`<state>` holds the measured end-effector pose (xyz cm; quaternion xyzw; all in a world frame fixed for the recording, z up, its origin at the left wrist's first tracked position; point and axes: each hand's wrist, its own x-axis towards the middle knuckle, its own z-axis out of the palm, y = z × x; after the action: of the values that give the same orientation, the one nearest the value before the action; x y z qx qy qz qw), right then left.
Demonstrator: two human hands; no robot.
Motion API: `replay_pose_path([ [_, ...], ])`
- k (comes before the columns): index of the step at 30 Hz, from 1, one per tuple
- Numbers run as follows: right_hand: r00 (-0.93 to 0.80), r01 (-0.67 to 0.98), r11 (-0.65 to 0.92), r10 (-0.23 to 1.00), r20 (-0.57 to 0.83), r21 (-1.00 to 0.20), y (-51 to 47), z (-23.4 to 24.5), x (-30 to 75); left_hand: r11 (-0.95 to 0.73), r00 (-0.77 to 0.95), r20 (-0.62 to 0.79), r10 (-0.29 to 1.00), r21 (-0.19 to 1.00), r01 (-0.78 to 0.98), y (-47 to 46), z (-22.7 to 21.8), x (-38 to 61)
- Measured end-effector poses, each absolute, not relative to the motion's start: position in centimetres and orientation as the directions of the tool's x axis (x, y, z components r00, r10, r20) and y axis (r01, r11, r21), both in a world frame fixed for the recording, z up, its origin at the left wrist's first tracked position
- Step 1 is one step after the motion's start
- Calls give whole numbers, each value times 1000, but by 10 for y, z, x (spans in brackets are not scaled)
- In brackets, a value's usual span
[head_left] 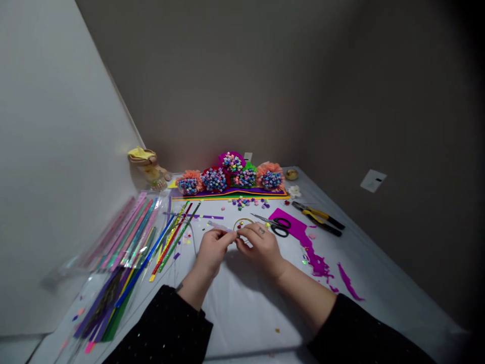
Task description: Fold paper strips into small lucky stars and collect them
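Grey wall [235, 91] in bg, pale panel [64, 151] on the L side, white table [250, 323] below. L hand [214, 248] & R hand [263, 246] meet tip to tip over mid-table. Key relation, IMO: pale strip [217, 226] vs. fingertips. Its free end sticks out past the L fingers, up-table & to the L; long axis runs diag. from there back to the pinch, i.e. far-L to near-R. L hand is nearer; R hand sits on the other side of the join, so strip points away from it.

L hand: thumb & index look pressed tog. on strip's near end. R hand: fingers bent, tips right by L's; can't tell what, if anything, they grip.

Gold hoop [243, 218] shows just beyond R fingertips, partly hidden; can't tell if held. Scissors [271, 221] next to R hand, blades aimed L twd the hoop, handles overlapping magenta sheet [297, 226]. Pliers [319, 217] farther R, apart from both hands. Glitter strips [178, 240] lie L of L hand, w/ plastic packet [113, 232] of more strips beyond. Flower bunches [232, 174] at back, near wall.
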<state>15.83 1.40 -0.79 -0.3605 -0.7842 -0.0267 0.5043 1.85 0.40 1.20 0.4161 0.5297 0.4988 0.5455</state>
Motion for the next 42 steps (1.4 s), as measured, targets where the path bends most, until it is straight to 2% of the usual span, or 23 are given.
replay_pose_path([
  [3, -238, 589, 732, 562, 792, -343, 12, -8, 158, 155, -43, -162, 986, 980, -125, 5, 10, 18],
  [6, -223, 495, 715, 653, 724, -493, 10, -7, 160, 154, -35, -161, 986, 977, -146, 6, 11, 17],
  [10, -171, 316, 527, 850, 499, -789, 8, -2, 161, 113, -39, -119, 992, 986, -123, 5, 18, 17],
  [16, -136, 197, 312, 947, 290, -929, 10, 2, 160, 41, 11, -42, 999, 995, 91, 4, 17, 16],
  [20, -74, 190, 188, 981, 177, -964, 16, -3, 162, 10, 68, -30, 997, 963, 268, 2, 14, 16],
  [23, -91, 222, 165, 985, 148, -961, 19, -5, 163, -191, 50, 190, 981, 864, 466, 0, 14, 15],
  [25, -125, 250, 205, 976, 179, -946, 18, -5, 163, -315, 63, 340, 938, 765, 561, -2, 12, 14],
  [28, -147, 304, 310, 950, 277, -901, 15, -3, 162, -396, 126, 413, 902, 677, 621, -3, 10, 12],
  [31, -182, 344, 419, 908, 378, -840, 13, 0, 164, -396, 158, 390, 907, 667, 631, -4, 13, 11],
  [35, -272, 347, 515, 855, 441, -784, 13, 3, 169, -295, 176, 237, 955, 766, 571, -3, 21, 11],
  [38, -294, 307, 485, 867, 403, -819, 13, 4, 171, -199, 151, 143, 978, 856, 477, -2, 26, 11],
  [42, -231, 227, 380, 915, 330, -897, 13, 5, 173, -67, 98, 37, 994, 945, 319, -1, 30, 12],
])
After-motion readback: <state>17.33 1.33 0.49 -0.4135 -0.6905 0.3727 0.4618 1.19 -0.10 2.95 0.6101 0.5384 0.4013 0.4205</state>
